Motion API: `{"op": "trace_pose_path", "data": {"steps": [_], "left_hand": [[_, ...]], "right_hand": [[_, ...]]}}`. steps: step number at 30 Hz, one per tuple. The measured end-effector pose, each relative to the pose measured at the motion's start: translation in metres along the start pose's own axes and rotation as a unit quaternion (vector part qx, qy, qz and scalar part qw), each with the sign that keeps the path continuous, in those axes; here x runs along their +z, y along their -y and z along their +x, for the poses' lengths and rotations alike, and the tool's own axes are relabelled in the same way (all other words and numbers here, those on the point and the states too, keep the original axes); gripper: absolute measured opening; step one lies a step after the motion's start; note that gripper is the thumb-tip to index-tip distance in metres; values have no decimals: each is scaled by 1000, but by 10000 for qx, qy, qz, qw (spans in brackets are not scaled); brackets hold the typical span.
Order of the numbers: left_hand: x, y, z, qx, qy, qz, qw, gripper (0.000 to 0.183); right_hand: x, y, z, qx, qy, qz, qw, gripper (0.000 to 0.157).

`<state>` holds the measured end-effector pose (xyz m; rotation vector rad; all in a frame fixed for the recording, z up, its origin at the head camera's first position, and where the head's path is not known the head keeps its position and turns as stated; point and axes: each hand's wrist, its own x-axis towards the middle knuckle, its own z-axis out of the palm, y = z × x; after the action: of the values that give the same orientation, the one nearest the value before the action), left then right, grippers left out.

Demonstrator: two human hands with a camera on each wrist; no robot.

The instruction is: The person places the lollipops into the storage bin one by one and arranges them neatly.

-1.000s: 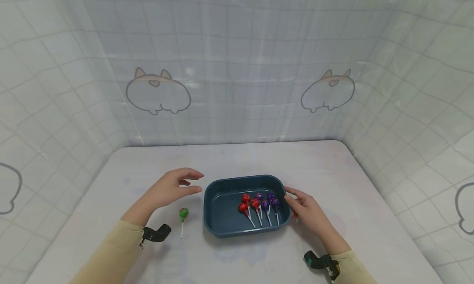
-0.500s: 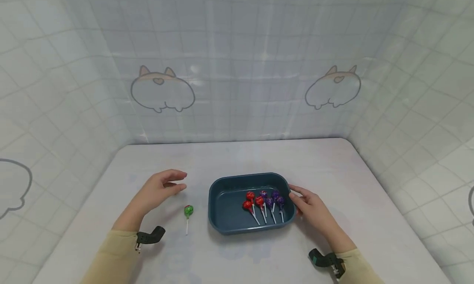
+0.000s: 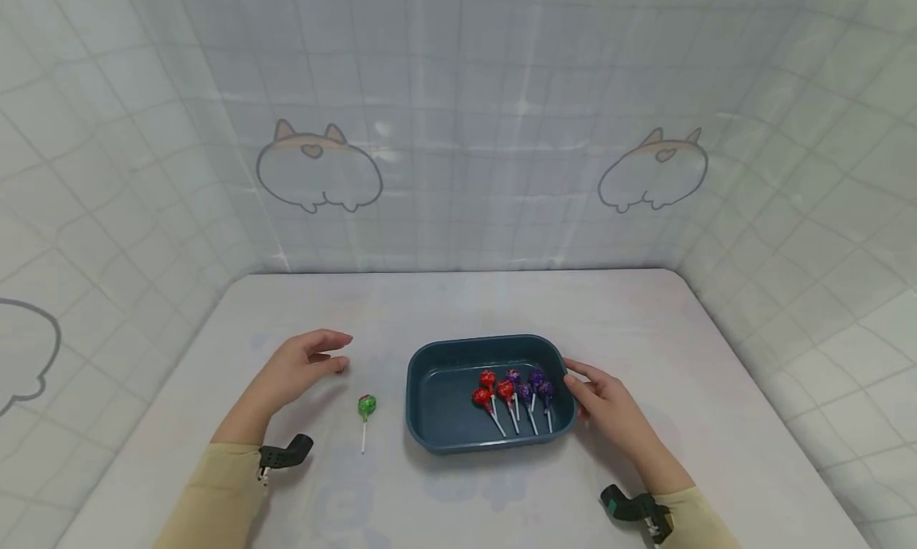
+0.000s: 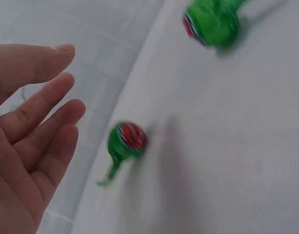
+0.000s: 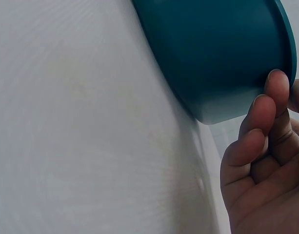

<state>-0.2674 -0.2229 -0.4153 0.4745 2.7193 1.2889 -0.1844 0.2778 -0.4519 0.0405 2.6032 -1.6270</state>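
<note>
A dark blue tray sits mid-table with red lollipops and purple lollipops lying in its right half. My right hand holds the tray's right end; in the right wrist view its curled fingers touch the outer wall near the rim. To the left of the tray, a green lollipop lies on the table. My left hand hovers beyond and left of it, fingers loosely bent, holding nothing. The left wrist view shows two green lollipops, one nearer the hand and another at the top; only one shows in the head view.
The white table is bounded at the back and sides by a light tiled-pattern curtain with cartoon animal prints. A black wrist camera is strapped to the left wrist, another to the right wrist.
My left hand has drawn back to the left, away from the tray. My right hand stays at the tray's right end. The whole head view has shifted slightly.
</note>
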Motion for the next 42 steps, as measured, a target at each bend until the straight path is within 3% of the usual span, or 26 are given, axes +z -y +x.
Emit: {"op": "trace_pose_path", "data": {"steps": [5,12,17,26,35,42], "left_hand": [[1,11,-1,-61,48,148,9999,45],[2,20,-1,-229,39,999,9947,38],[3,23,-1,-306,185,1215,9919,34],[6,30,-1,-248,219,1437,9891,30],[11,37,0,-31,21,1667,9860,25],[8,28,0,51,-293,1459,9889,34]], "right_hand": [[-2,0,-3,-22,22,53,10000,49],[-4,0,-7,-32,33,36,10000,48],[-4,2,-8,-36,15,-6,10000,44],[-2,1,-10,4,7,-90,10000,46],[-1,2,-10,-49,12,-40,10000,48],[0,2,-9,-85,34,-31,10000,50]]}}
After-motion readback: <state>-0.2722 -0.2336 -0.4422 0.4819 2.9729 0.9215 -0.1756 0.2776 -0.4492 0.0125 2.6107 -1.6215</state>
